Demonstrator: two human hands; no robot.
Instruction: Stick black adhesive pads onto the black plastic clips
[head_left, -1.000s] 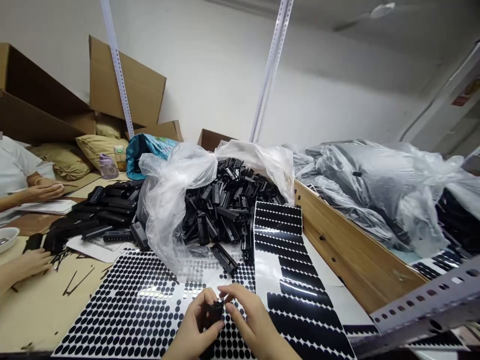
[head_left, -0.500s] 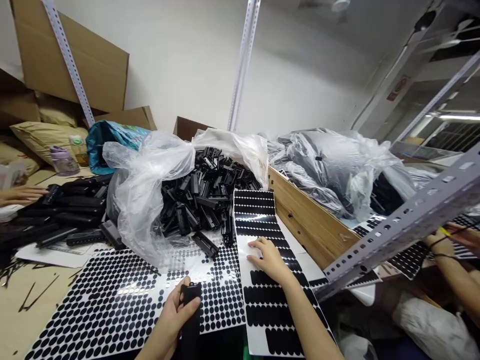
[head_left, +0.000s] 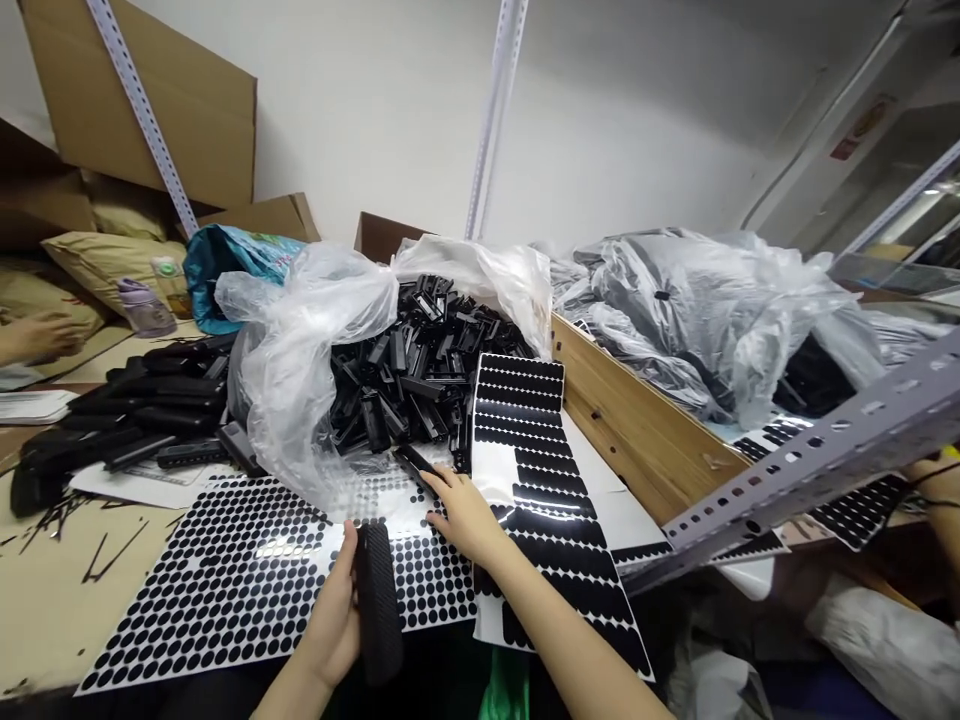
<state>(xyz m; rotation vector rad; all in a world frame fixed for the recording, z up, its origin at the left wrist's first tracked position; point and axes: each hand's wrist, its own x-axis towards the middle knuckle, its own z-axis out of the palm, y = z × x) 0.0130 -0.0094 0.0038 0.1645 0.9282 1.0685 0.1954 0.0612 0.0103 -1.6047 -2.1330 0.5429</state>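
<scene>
My left hand [head_left: 334,610] is closed around a black handle-like piece [head_left: 379,605] with a ribbed, textured face, held over the near edge of a white sheet of round black stickers [head_left: 247,575]. My right hand [head_left: 465,510] has its fingertips at the end of a small black plastic part [head_left: 412,465] on that sheet, its thumb spread away from the fingers. Beneath my right forearm lies a second sheet of black oblong stickers [head_left: 551,480], partly peeled. Behind them, a heap of small black plastic parts [head_left: 420,370] spills from a clear plastic bag [head_left: 289,380].
Black handle-like pieces [head_left: 176,400] are piled at left, near another person's hand [head_left: 41,338]. A wooden board [head_left: 637,420] and a slanted metal rail [head_left: 810,450] bound the right side. Plastic-wrapped bundles [head_left: 675,310] lie beyond. Another person's arm [head_left: 941,490] shows at far right.
My right hand has moved left from the oblong sticker sheet to the small black part. The handle-like piece in my left hand has been turned, now showing its textured face.
</scene>
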